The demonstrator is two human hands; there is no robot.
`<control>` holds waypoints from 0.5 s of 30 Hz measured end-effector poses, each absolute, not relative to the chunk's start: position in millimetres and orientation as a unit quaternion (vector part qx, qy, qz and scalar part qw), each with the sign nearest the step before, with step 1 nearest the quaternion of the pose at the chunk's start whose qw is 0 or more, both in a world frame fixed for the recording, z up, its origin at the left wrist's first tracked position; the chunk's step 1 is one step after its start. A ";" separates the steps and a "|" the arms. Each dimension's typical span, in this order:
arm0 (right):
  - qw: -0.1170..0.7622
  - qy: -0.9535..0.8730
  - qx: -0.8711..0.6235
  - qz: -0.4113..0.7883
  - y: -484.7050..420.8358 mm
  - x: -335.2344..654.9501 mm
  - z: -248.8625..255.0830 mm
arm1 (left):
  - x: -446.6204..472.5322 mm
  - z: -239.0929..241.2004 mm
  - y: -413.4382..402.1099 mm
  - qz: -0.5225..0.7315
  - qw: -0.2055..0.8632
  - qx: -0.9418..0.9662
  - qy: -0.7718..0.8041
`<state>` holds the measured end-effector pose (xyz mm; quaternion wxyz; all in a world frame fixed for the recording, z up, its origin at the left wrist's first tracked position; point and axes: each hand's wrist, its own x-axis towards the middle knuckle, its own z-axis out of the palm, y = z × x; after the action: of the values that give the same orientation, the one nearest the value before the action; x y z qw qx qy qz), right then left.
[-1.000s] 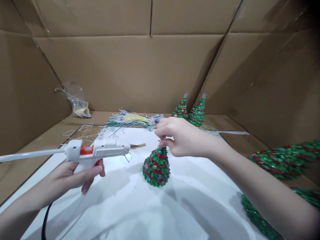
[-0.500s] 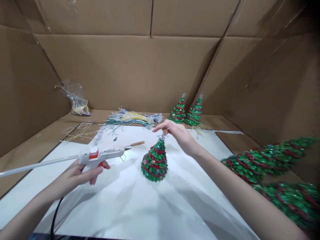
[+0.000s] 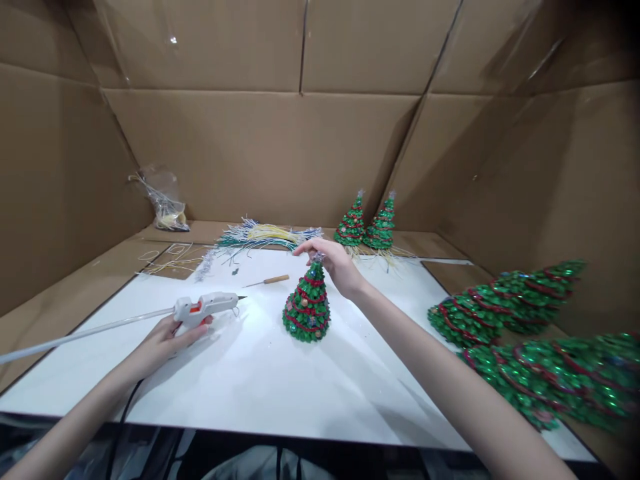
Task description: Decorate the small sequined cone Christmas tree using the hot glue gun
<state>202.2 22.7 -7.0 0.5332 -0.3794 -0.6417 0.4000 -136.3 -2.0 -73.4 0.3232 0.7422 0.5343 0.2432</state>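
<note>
A small green sequin Christmas tree [image 3: 307,309] with red trim stands upright on the white board [image 3: 280,380]. My right hand [image 3: 333,261] reaches over its tip, fingers pinched on the silver topper there. My left hand [image 3: 167,337] is wrapped round the grip of a white glue gun [image 3: 205,307] with an orange trigger, held low over the board with its nozzle pointing right, towards the tree. A long white glue stick [image 3: 85,332] sticks out of the gun's back to the left.
Two finished trees [image 3: 367,225] stand at the back. Several larger trees [image 3: 520,333] lie on their sides at the right. A bundle of coloured wires [image 3: 263,236], a wooden-handled awl [image 3: 270,280] and a plastic bag [image 3: 163,200] sit at the back. Cardboard walls enclose the bench.
My head has drawn back, so everything looks smaller. The glue gun has sunk towards the board and away from the tree. My right hand stays at the tree's tip.
</note>
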 end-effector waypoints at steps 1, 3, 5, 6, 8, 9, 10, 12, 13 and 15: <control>0.541 -0.632 -0.383 0.402 22.0 200.6 -8.8 | -136.9 -74.5 -2.7 0.244 0.314 0.743 0.538; 0.555 -0.614 -0.389 0.405 19.6 197.9 -12.2 | -138.3 -76.3 -3.9 0.243 0.297 0.747 0.543; 0.571 -0.600 -0.390 0.403 16.8 196.3 -15.1 | -139.8 -78.0 -4.9 0.237 0.285 0.752 0.544; 0.578 -0.595 -0.390 0.400 15.6 195.9 -16.5 | -140.5 -78.6 -5.2 0.232 0.280 0.755 0.546; 0.591 -0.585 -0.389 0.396 14.1 196.2 -19.1 | -141.7 -79.5 -6.0 0.222 0.266 0.761 0.548; 0.597 -0.578 -0.389 0.397 13.8 196.7 -20.4 | -142.1 -79.7 -6.5 0.217 0.258 0.765 0.549; 0.604 -0.570 -0.388 0.400 13.8 197.4 -21.8 | -142.4 -79.6 -7.1 0.212 0.251 0.769 0.549; 0.617 -0.552 -0.383 0.410 14.0 198.9 -24.3 | -143.0 -79.2 -8.6 0.201 0.236 0.775 0.551; 0.622 -0.544 -0.382 0.413 14.0 199.5 -25.3 | -143.4 -79.0 -9.4 0.193 0.230 0.776 0.555; 0.628 -0.536 -0.383 0.415 13.5 200.1 -26.6 | -144.5 -78.7 -11.2 0.177 0.215 0.776 0.565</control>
<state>200.1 13.5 -26.6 0.6278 -0.3830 -0.5356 0.4151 -144.5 -11.2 -78.7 0.2155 0.7764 0.5653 0.1767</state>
